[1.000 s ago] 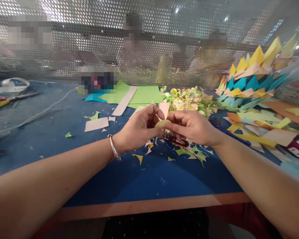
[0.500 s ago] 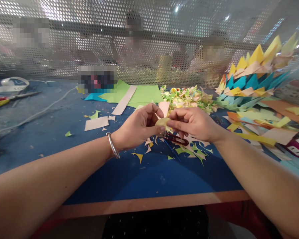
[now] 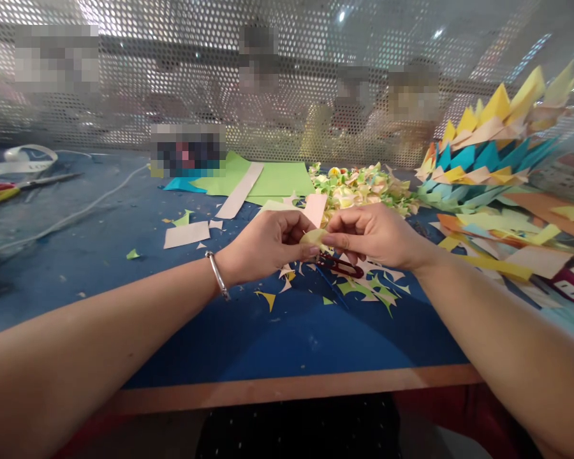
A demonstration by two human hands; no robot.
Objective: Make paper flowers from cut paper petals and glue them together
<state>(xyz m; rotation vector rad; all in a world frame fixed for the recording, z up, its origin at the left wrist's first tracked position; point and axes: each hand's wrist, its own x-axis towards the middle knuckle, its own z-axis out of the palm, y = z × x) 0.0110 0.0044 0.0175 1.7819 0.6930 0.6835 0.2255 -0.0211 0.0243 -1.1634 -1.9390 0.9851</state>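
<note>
A small pale yellow paper piece (image 3: 314, 238) is pinched between my two hands above the table. My left hand (image 3: 280, 241) grips its left side between thumb and fingers, and a silver bangle circles that wrist. On the right edge of the paper, my right hand (image 3: 370, 234) closes thumb against fingertips. Just beneath the hands lie dark red-handled scissors (image 3: 342, 265), partly covered by the fingers. Green, white and yellow paper offcuts (image 3: 368, 290) are scattered around them. A pink paper strip (image 3: 314, 209) shows behind my fingers.
Behind the hands is a heap of small curled paper pieces (image 3: 363, 188). Green sheets (image 3: 282, 178) lie left of it. A layered folded-paper construction (image 3: 492, 153) stands at right, near paper strips (image 3: 516, 245). Scissors (image 3: 23, 185) and a white cable (image 3: 76, 221) lie left. A perforated metal screen (image 3: 287, 83) closes the back.
My left fingers have lowered and curled slightly around the yellow paper piece. Both hands still pinch it in nearly the same place, and the view has shifted a little.
</note>
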